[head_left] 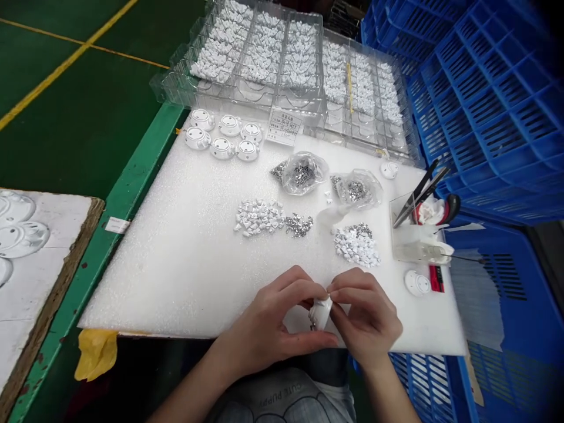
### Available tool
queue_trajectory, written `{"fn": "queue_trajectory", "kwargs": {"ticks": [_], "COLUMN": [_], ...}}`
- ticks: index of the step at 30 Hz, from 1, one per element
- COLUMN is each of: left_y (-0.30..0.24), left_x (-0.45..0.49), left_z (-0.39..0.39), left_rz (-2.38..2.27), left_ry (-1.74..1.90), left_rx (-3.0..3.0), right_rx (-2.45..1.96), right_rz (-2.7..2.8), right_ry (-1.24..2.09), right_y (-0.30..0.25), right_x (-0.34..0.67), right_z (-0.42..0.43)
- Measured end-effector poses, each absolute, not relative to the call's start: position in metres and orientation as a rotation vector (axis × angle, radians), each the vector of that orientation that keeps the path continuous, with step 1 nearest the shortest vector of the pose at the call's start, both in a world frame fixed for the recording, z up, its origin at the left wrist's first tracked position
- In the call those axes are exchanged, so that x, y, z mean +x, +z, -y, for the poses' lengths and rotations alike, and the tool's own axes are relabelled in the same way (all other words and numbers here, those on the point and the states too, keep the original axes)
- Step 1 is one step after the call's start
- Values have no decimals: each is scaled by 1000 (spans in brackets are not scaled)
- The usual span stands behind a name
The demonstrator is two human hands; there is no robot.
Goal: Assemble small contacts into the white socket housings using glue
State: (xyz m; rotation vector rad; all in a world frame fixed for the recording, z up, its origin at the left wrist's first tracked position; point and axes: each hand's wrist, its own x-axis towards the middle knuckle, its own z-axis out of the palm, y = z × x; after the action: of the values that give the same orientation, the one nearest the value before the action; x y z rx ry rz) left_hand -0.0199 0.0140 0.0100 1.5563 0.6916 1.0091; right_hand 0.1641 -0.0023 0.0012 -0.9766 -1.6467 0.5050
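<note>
Both my hands meet over the near edge of a white foam sheet [185, 258]. My left hand [277, 323] grips a small round white plastic part [321, 311] from the left, fingers curled around it. My right hand [368, 317] pinches the same part from the right with thumb and forefinger. Just beyond my hands lie a heap of small white clips [356, 245] and another heap of white clips [258, 216] beside a little pile of metal pieces [299, 225].
Several finished round white parts [222, 138] sit in rows at the far left of the foam. Clear trays [282, 59] full of white clips stand behind. Two plastic bags [304, 171] of metal pieces, a clear box with scissors [418, 226], and blue crates [484, 106] lie to the right.
</note>
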Motion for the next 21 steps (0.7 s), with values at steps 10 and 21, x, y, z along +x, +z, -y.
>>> {"fn": "queue_trajectory", "kwargs": {"ticks": [10, 21], "left_y": [3, 3], "left_x": [-18, -18], "left_z": [-10, -9], "left_rz": [-710, -682], "left_ry": [1184, 1159], "left_rx": [1321, 996], "right_rx": [-1059, -1510], "right_rz": [1771, 1901], "right_ry": [292, 69], "right_y": [12, 21], "right_x": [173, 196], "right_z": [-1, -79]}}
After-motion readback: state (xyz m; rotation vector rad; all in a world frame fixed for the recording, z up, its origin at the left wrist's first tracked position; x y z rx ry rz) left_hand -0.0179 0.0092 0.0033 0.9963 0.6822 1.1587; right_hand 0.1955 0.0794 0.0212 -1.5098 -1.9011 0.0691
